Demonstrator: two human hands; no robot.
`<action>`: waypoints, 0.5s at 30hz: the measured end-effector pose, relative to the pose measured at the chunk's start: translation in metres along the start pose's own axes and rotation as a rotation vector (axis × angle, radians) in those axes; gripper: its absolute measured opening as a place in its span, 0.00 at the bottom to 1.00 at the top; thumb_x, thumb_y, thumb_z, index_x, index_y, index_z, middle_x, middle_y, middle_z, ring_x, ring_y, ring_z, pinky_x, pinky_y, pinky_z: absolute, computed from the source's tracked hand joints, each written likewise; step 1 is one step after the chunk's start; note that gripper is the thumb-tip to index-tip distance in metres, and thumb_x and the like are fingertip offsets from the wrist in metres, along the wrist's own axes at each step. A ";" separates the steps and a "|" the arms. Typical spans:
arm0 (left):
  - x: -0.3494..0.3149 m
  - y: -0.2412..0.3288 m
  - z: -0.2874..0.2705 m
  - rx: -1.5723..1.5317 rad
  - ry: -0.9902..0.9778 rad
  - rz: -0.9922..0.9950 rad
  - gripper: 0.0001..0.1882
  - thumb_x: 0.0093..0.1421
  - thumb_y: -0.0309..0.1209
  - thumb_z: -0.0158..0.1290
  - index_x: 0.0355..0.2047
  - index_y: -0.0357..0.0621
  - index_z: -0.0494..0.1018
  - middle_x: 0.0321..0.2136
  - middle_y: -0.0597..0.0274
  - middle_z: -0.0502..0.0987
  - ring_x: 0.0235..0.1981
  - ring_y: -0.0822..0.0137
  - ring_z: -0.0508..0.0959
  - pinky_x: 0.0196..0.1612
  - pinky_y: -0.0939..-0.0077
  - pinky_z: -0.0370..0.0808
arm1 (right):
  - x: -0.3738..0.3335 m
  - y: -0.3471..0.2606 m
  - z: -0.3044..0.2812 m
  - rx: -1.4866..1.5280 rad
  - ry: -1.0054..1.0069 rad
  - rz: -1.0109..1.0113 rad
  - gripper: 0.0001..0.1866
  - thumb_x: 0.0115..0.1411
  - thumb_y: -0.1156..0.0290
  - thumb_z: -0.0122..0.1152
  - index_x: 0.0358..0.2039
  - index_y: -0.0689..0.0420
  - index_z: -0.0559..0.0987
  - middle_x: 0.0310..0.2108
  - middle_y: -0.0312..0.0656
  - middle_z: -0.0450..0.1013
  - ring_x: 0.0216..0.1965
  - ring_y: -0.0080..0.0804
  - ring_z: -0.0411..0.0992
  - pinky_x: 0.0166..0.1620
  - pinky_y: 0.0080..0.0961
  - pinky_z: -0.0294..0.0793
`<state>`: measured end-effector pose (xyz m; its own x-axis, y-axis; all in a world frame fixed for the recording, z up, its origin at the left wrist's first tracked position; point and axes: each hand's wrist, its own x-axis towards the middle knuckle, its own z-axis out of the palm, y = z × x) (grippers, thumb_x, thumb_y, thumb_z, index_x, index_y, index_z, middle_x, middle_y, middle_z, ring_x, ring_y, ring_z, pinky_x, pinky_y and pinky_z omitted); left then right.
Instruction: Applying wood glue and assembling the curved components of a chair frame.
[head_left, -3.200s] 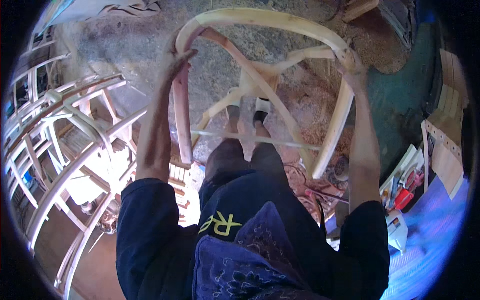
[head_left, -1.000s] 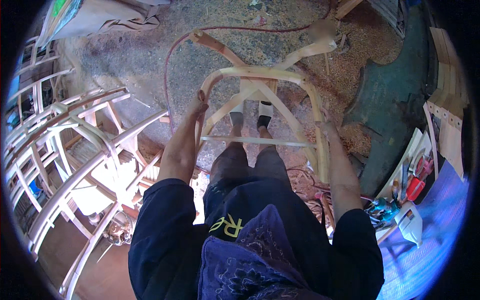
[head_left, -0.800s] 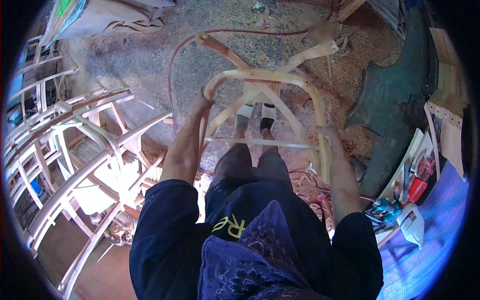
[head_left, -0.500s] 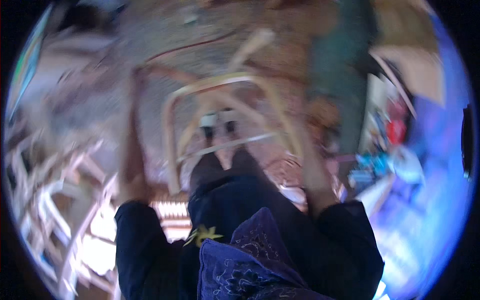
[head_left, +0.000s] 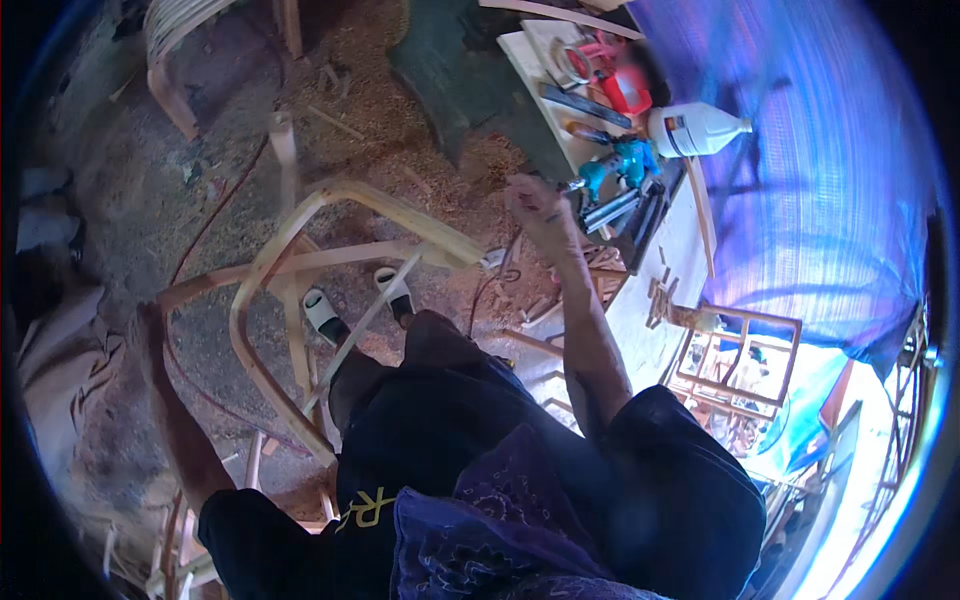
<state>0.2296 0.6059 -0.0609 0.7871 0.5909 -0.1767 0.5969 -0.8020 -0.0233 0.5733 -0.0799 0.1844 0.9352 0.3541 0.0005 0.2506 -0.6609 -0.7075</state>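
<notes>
Grey concrete floor (head_left: 130,230), strewn with wood shavings. Translucent blue-violet plastic sheeting (head_left: 800,210), upper right. Curved pale-wood frame (head_left: 410,222) with crossed members, on floor around person's feet. Dark-green flat sheet (head_left: 470,70) beyond frame. White plastic jug (head_left: 695,130) lying on its side against sheeting. Teal-bodied power tool (head_left: 620,170) near jug. Right hand (head_left: 540,210) just beside tool, fingers loosely spread, holding nothing. Left hand (head_left: 150,325) at frame's left end; cannot tell whether fingers grip.
</notes>
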 end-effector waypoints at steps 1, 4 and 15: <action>0.005 -0.027 0.005 0.014 0.008 0.002 0.21 0.67 0.45 0.44 0.35 0.38 0.75 0.30 0.46 0.79 0.34 0.43 0.79 0.36 0.47 0.73 | 0.000 0.007 -0.016 0.033 0.054 0.001 0.15 0.59 0.75 0.64 0.48 0.61 0.78 0.37 0.40 0.79 0.37 0.24 0.78 0.40 0.22 0.78; 0.008 -0.071 -0.005 0.048 -0.148 -0.128 0.26 0.67 0.45 0.47 0.57 0.38 0.70 0.54 0.43 0.73 0.49 0.53 0.77 0.51 0.60 0.74 | -0.002 0.031 -0.069 0.178 0.199 0.059 0.12 0.60 0.76 0.64 0.45 0.61 0.79 0.35 0.37 0.79 0.35 0.21 0.77 0.39 0.20 0.77; -0.077 0.175 0.053 -1.079 -0.149 0.136 0.14 0.63 0.32 0.50 0.48 0.42 0.68 0.38 0.65 0.74 0.39 0.69 0.74 0.44 0.75 0.72 | -0.038 0.117 -0.187 0.344 0.509 0.307 0.09 0.61 0.76 0.61 0.43 0.61 0.80 0.32 0.35 0.78 0.32 0.18 0.74 0.38 0.18 0.74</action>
<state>0.2651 0.4156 -0.1035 0.8732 0.4287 -0.2316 0.3861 -0.3187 0.8657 0.6141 -0.2951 0.2337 0.9735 -0.2260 0.0363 -0.0597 -0.4037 -0.9130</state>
